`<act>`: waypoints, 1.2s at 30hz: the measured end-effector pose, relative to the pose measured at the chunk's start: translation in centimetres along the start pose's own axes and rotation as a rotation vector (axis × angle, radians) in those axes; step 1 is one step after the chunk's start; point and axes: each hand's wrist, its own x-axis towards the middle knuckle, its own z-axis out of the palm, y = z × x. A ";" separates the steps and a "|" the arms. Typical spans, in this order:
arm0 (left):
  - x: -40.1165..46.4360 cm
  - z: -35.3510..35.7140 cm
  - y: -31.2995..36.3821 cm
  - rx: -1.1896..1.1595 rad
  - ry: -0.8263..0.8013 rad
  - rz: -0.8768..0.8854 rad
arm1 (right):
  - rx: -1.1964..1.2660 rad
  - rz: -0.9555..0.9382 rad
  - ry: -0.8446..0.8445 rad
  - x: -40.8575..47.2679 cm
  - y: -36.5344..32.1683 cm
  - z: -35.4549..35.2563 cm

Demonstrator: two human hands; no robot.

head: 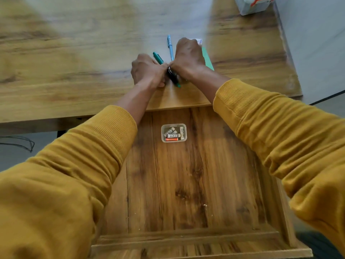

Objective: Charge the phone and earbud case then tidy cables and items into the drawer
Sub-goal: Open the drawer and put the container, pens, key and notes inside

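Wood-grain desk w/ sheen, matt wood drawer, clear plastic tray, ribbed knit sleeves

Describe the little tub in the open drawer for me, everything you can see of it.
The tub is a small, clear, plastic-looking tray with rounded corners and no lid on it. It sits flat on the wooden drawer floor near the back, apart from the walls. Inside lie several batteries: white ones with dark print at mixed angles, and one orange along the near side. Neither hand touches it.
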 end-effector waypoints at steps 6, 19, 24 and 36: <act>-0.2 -0.1 0.4 -0.012 -0.015 -0.044 | -0.047 0.010 -0.004 -0.4 -0.4 -0.3; -5.5 -4.8 -1.8 -0.071 0.048 0.104 | 0.039 0.013 0.030 -6.7 -1.7 -1.4; -10.5 -8.3 -5.8 -0.099 -0.004 0.118 | 0.101 0.030 -0.001 -13.0 -2.4 0.3; -18.1 -9.2 -19.8 0.145 -0.138 -0.017 | 0.054 0.092 -0.226 -26.5 -2.9 9.5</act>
